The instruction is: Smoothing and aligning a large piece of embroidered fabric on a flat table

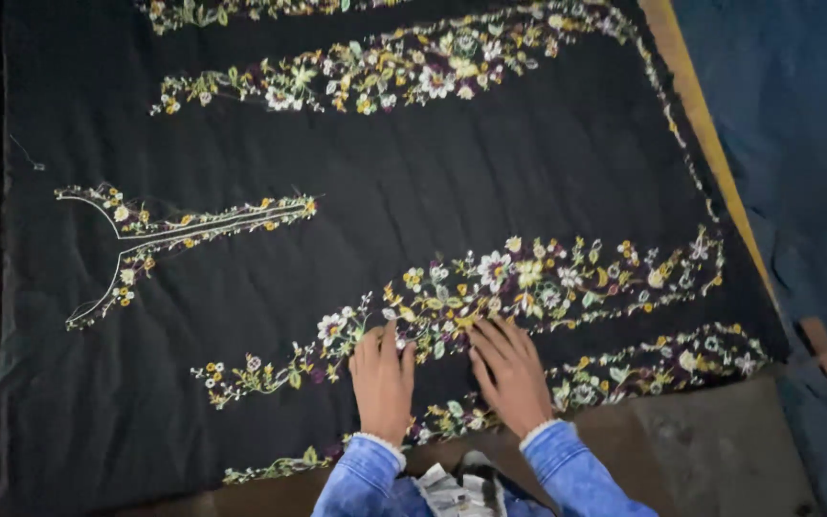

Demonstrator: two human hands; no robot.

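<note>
Head cam: left hand (pixel 382 381) & right hand (pixel 511 375) lie flat, palms down, fingers spread, gripping nothing, side by side on black embroidered cloth (pixel 452 182), near its front edge, over floral band (pixel 528 278).

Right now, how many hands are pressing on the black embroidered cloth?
2. The left hand lies flat on the black embroidered cloth near its lower edge; the right hand lies flat just beside it, on the floral band. No other hands show.

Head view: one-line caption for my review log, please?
Left hand and right hand press flat, side by side, on black fabric embroidered with multicoloured floral bands.
</note>
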